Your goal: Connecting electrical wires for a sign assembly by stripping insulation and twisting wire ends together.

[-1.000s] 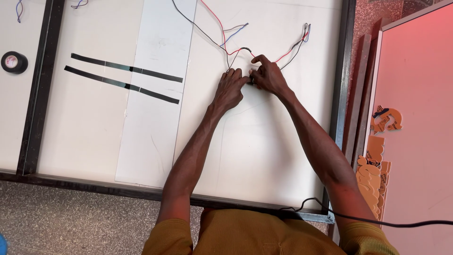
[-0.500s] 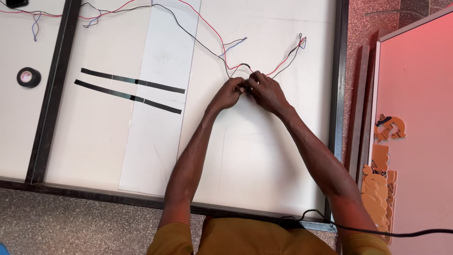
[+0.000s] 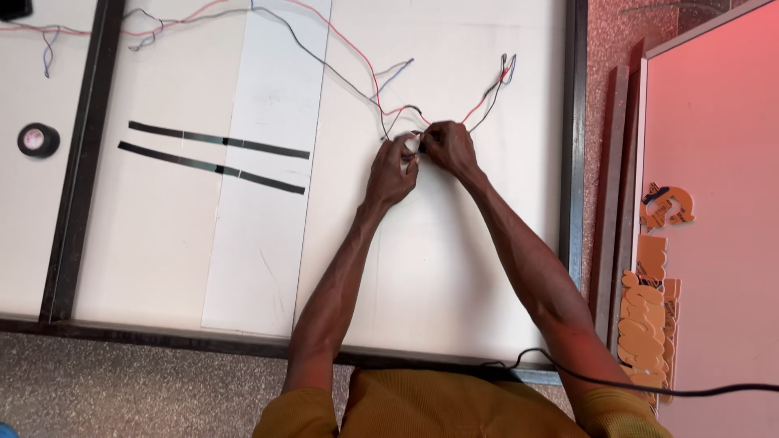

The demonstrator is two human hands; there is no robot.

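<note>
Both hands, left hand and right hand, are pinched shut on thin red and black wires over the white panel. Looks limp and light; best gripped near the bare ends.

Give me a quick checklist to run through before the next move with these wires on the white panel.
1. Both hands on the joint: left hand and right hand meet at the wire ends - ok.
2. Grip firm on the wires: fingertips cover the joint - cannot tell.
3. Red and black wires lie loose on the white panel, not snagged - ok.
4. Tape roll within easy reach: far off to the left, past the black frame bar - not ok.
5. Black cable near the right arm, apart from the joint - ok.
</note>
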